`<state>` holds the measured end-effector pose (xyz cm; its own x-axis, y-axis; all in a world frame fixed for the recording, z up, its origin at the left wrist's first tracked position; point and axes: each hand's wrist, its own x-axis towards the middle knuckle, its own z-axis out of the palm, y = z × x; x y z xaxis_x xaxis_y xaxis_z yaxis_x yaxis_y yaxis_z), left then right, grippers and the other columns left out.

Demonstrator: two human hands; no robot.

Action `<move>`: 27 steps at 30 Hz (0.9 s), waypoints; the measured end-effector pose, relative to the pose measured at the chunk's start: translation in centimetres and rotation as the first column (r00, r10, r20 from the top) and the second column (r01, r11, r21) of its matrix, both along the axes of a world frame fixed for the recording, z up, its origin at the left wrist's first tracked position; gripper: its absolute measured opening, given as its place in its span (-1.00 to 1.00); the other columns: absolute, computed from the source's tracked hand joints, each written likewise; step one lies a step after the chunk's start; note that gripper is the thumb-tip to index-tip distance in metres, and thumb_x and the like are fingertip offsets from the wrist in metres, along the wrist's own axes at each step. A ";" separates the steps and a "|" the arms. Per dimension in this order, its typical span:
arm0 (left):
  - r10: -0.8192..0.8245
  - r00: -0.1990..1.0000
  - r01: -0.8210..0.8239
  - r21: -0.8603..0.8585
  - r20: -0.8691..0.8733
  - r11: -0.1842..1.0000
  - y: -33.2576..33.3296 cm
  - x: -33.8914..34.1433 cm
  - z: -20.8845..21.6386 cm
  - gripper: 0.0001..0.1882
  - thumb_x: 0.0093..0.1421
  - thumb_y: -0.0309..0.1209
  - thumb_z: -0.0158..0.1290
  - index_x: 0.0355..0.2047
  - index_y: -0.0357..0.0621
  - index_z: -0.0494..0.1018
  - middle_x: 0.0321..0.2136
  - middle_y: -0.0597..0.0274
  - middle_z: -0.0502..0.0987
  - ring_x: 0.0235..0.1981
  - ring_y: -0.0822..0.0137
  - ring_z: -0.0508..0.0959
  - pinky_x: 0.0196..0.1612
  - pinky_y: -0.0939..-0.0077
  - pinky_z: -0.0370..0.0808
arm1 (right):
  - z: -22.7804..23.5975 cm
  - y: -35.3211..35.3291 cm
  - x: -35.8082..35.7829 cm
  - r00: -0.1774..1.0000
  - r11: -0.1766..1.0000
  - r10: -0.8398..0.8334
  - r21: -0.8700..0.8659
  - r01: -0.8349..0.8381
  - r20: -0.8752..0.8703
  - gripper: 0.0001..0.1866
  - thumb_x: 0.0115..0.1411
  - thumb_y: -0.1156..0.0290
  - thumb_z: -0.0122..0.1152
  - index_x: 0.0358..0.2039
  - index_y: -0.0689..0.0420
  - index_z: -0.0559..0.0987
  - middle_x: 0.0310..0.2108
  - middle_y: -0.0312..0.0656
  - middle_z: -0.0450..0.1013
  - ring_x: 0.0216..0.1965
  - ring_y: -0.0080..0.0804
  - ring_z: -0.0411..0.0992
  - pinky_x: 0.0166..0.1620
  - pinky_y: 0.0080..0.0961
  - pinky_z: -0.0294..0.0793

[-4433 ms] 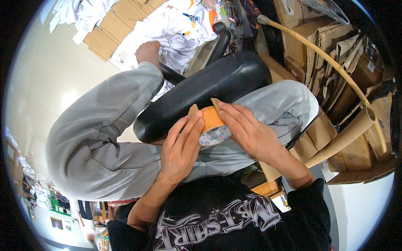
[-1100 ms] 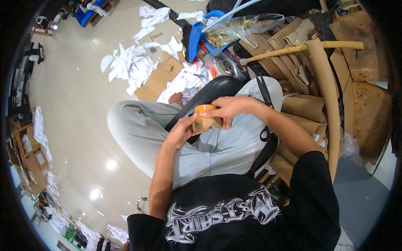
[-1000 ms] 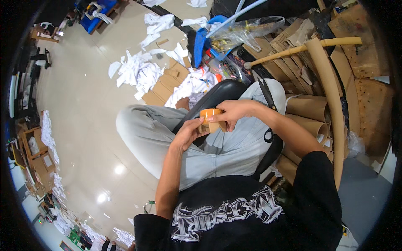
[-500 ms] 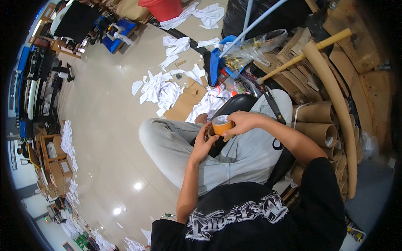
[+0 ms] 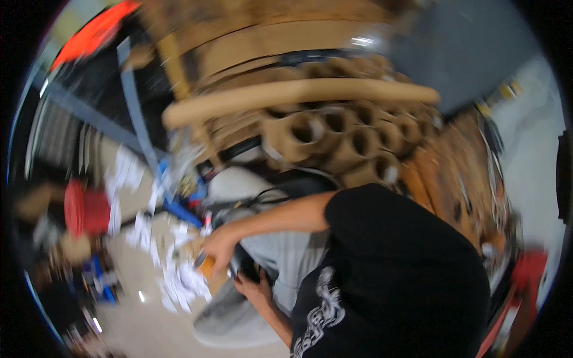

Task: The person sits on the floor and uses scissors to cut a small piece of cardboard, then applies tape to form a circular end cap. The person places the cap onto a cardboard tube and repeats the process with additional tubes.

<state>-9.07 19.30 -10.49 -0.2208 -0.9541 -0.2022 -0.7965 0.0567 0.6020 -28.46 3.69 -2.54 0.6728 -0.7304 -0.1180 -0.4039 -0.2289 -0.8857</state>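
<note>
My right hand [image 5: 221, 247] grips a roll of orange tape [image 5: 206, 265], held out over the floor past my crossed legs. Lower and closer to my body, my left hand [image 5: 255, 289] sits by my lap, against the grey trousers [image 5: 239, 325]. Motion blur and shadow hide whether its fingers hold anything. Black scissors [image 5: 253, 201] lie across my right thigh, smeared by the blur.
Cardboard tubes [image 5: 361, 143] are stacked beyond my right arm, with a long tan tube [image 5: 298, 92] across them. White cloth scraps [image 5: 179, 280] litter the floor. A red bucket [image 5: 83, 209] stands at left; a wooden board [image 5: 441, 173] leans at right.
The view has swung to the right, toward the stacked tubes. My hands, close together around the tape before, are now apart, the tape staying in the right one.
</note>
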 end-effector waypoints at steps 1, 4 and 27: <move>-0.044 0.996 0.038 0.082 0.073 0.996 0.4 -1.0 0.7 -0.38 0.06 -0.37 0.27 0.13 -0.30 0.41 0.18 -0.37 0.33 0.19 -0.29 0.36 0.29 -0.05 0.27 | -1.4 0.4 0.0 0.996 0.998 -0.054 0.031 0.052 0.074 -0.52 0.15 -0.11 0.36 -0.23 0.10 0.66 -0.40 -0.01 0.63 -0.33 -0.04 0.61 -0.26 -0.17 0.57; -0.224 0.974 0.225 0.113 -0.023 0.968 -0.6 1.4 -2.4 -0.67 0.19 -0.46 0.06 -0.09 -0.44 0.48 -0.26 -0.39 0.56 -0.20 -0.35 0.54 -0.05 -0.09 0.47 | 0.2 2.5 1.1 0.926 0.946 -0.320 0.116 0.302 0.202 -0.44 0.10 -0.10 0.42 -0.35 0.26 0.62 -0.44 0.05 0.61 -0.36 -0.04 0.61 -0.27 -0.18 0.56; -0.700 0.132 0.850 -0.283 -0.702 0.445 1.1 -32.8 25.0 -0.78 0.38 -0.38 0.10 -0.20 -0.36 0.49 -0.47 0.06 0.61 -0.50 0.38 0.55 -0.42 0.42 0.46 | 27.4 33.8 -21.5 -0.358 -0.155 -0.897 -0.573 0.805 -0.259 -0.37 0.18 0.01 0.35 -0.01 0.37 0.54 -0.08 0.28 0.53 0.01 0.11 0.52 0.07 -0.09 0.51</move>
